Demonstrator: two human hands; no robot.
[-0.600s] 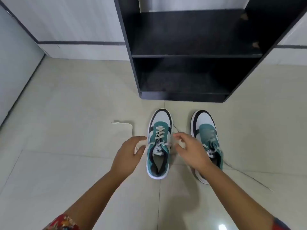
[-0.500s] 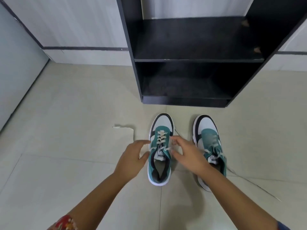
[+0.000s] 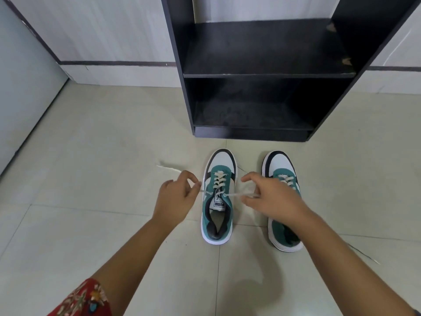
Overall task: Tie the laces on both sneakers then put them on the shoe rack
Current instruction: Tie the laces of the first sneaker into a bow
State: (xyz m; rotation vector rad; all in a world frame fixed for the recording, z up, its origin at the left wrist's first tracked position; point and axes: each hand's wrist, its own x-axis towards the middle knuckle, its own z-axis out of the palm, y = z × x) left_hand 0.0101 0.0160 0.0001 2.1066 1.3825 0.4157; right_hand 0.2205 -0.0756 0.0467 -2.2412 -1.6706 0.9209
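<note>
Two teal, white and black sneakers stand side by side on the tiled floor, toes toward the rack. The left sneaker has its white lace pulled out to both sides. My left hand pinches the left lace end, which trails away over the floor. My right hand pinches the right lace end and covers part of the right sneaker. That shoe's lace lies loose on the floor to the right. The black shoe rack stands just behind the shoes.
The rack shows two open shelves, the lower one near floor level. A white wall with a dark stripe runs behind it, and a pale panel closes off the left side.
Both hands have closed on the left sneaker's lace ends and drawn them outward, left and right. The view has shifted slightly nearer to the rack.
</note>
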